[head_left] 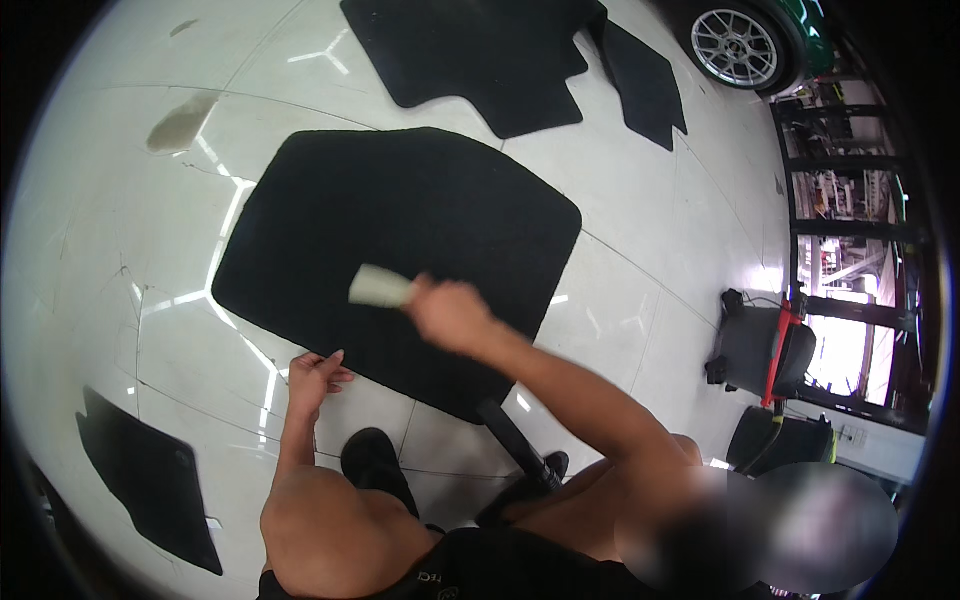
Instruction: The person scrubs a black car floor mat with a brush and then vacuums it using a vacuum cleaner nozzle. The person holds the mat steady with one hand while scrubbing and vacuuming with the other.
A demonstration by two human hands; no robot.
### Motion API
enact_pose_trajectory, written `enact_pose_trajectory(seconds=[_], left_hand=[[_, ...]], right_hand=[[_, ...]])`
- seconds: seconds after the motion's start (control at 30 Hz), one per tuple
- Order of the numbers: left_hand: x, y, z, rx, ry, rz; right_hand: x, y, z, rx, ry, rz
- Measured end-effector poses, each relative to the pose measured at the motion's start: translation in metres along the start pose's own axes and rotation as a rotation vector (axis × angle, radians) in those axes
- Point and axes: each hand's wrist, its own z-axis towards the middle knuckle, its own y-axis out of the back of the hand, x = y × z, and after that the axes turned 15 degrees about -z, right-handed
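A large black car floor mat (400,220) lies flat on the tiled floor in front of me. My right hand (450,312) is closed round a pale cream brush (380,287), held over the mat's near middle. Motion blurs the brush, and I cannot tell whether it touches the mat. At the mat's near left edge, my left hand (318,378) pinches the border between thumb and fingers. A dark tube (518,443) runs from the mat's near right corner toward my right shoe.
More black mats lie about: a cut-out one (480,60) and a narrow one (640,85) beyond, another (150,480) at lower left. A car wheel (735,48) stands at far right. Below it are a dark wheeled item with a red bar (783,350) and shelving (850,200).
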Motion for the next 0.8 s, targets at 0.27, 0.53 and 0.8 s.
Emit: enact_pose_trajectory(seconds=[0.27, 0.53, 0.8], left_hand=[[-0.002, -0.012, 0.003, 0.014, -0.047, 0.019], [0.014, 0.004, 0.003, 0.001, -0.057, -0.027], [-0.003, 0.002, -0.007, -0.039, -0.030, 0.023]], right_hand=[[-0.141, 0.013, 0.047, -0.208, -0.738, 0.152], [-0.015, 0.006, 0.034, 0.152, 0.347, -0.166], [-0.041, 0.043, 0.116, -0.126, -0.277, -0.001]])
